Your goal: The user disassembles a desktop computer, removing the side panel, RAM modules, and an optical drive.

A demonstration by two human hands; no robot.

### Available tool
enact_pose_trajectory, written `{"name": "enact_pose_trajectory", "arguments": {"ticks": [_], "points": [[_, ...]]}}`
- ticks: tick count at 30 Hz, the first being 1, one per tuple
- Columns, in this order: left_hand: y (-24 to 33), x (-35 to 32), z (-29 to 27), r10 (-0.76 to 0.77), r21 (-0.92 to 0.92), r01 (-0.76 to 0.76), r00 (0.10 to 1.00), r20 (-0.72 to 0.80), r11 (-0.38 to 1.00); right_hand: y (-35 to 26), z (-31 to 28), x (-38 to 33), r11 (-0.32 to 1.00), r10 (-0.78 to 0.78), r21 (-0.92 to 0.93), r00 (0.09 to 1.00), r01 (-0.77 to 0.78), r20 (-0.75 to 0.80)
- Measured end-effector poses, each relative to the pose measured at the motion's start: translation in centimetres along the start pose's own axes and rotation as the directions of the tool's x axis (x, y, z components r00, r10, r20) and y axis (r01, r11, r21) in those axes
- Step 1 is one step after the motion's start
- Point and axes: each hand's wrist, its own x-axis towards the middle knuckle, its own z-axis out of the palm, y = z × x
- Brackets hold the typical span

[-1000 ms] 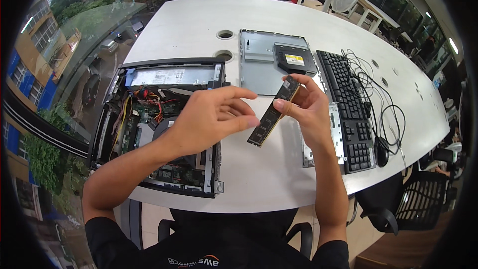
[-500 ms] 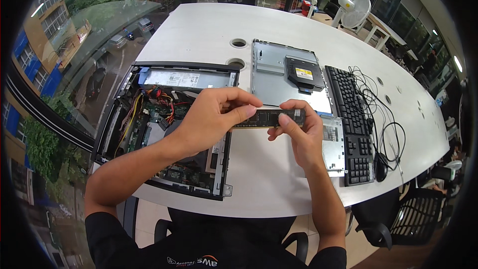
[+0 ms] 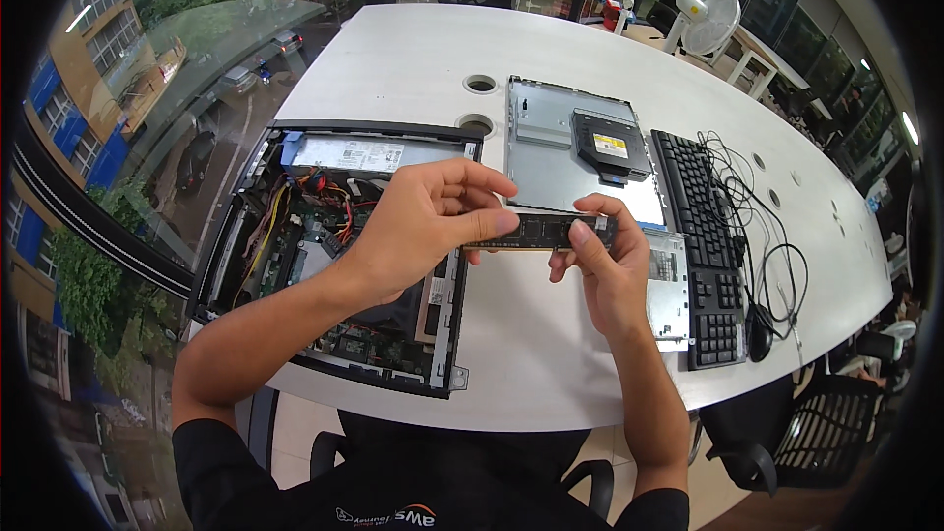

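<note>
A long dark RAM stick (image 3: 539, 230) with chips along its face is held level above the white table, between both hands. My left hand (image 3: 433, 226) pinches its left end between thumb and fingers, partly covering that end. My right hand (image 3: 608, 261) grips the other end, thumb across its front. Under and behind my left forearm lies the opened desktop computer case (image 3: 447, 324), its wires, circuit board and silver power supply (image 3: 344, 151) showing. My left arm hides part of the inside.
Beyond my hands lies a metal side cover (image 3: 536, 162) with a black optical drive (image 3: 610, 146) on it. A metal bracket plate (image 3: 669, 295) sits by my right wrist, beside a black keyboard (image 3: 696, 206), tangled cables (image 3: 787, 265) and a mouse (image 3: 758, 332). Two cable holes (image 3: 480, 85) pierce the table.
The whole view has shifted slightly, so the things on the table appear a little further right. Both hands keep hold of the RAM stick; the left fingers have shifted slightly.
</note>
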Motion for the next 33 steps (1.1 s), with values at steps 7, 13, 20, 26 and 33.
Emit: {"name": "enact_pose_trajectory", "arguments": {"ticks": [7,13,20,26,33], "points": [[-0.2,-0.2,0.0,-0.017,0.064,0.011,0.996,0.089,0.998,0.5,-0.5,0.4,0.993,0.026,0.111,0.999,-0.03,0.036],[-0.1,0.1,-0.2,-0.143,-0.048,0.15,0.982,0.121,0.988,0.4,-0.3,0.4,0.993,0.032,0.116,0.998,-0.037,0.045],[-0.3,0.1,-0.7,-0.029,-0.078,0.037,0.995,0.099,0.996,0.1,-0.3,0.2,0.978,-0.023,0.208,0.998,0.009,0.065],[-0.2,0.0,-0.4,0.07,-0.075,-0.067,0.997,0.033,0.995,-0.1,0.4,0.3,0.99,0.0,0.144,0.999,-0.006,0.043],[-0.3,0.1,-0.5,0.12,0.007,-0.121,0.991,0.051,0.993,-0.1,0.0,0.4,0.978,0.031,0.206,0.998,-0.043,0.063]]}}
